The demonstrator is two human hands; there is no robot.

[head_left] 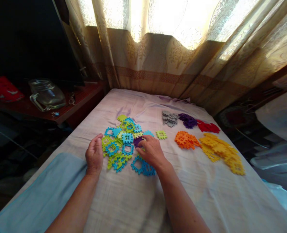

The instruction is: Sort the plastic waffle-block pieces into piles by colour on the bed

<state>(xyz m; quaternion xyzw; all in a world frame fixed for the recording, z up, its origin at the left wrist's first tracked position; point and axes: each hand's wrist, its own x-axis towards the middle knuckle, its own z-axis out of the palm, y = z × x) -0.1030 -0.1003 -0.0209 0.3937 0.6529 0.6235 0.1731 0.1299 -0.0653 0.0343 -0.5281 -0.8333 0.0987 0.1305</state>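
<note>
A mixed heap of notched plastic interlocking tiles (127, 138), mostly blue and lime green, lies on the sheet before me. My right hand (153, 151) reaches over its right side, thumb and fingers closed at a dark purple tile (137, 141). Part of that tile is hidden by the fingers. My left hand (94, 156) rests cupped against the heap's left edge, open, with nothing visible in it. Below my right hand, several blue tiles (143, 166) lie grouped. One lime green tile (161, 134) sits apart to the right.
Sorted piles stand at the right: grey (169, 118), purple (187, 120), red (208, 126), orange (187, 140) and yellow (222, 152). A blue cloth (53, 191) covers the bed's near left. A glass jug (47, 94) stands on the dark side table (85, 97).
</note>
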